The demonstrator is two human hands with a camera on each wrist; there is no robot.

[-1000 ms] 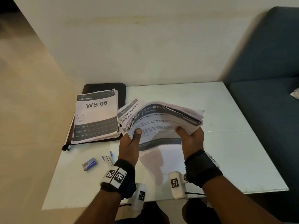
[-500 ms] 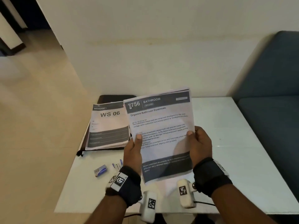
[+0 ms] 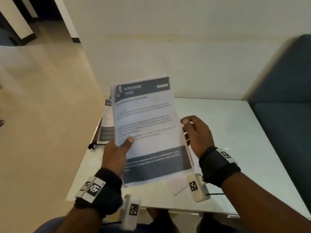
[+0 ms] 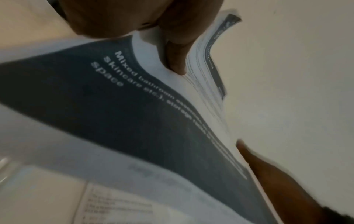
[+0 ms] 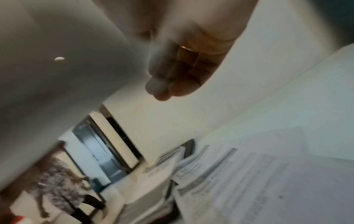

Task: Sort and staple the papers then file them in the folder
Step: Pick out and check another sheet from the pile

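A stack of printed papers (image 3: 146,125) with a dark header and footer band stands upright above the white table (image 3: 235,132). My left hand (image 3: 117,152) grips its lower left edge, thumb on the front page; the left wrist view shows the thumb (image 4: 176,60) pressed into the sheets (image 4: 134,106). My right hand (image 3: 195,132) is at the stack's right edge with relaxed fingers (image 5: 162,84), only touching it. A second pile (image 3: 107,125) lies on the black folder (image 3: 96,142) at the table's left, mostly hidden behind the held stack.
More loose sheets (image 5: 249,181) lie on the table under the stack, one corner showing (image 3: 178,185). A blue sofa (image 3: 286,98) borders the table's right side and a wall its back. A person (image 5: 57,189) stands on the floor to the left.
The stack went from a messy bundle to squared and upright, and has shifted left. My right hand has released its pinch and now sits at the edge. The stapler is out of sight.
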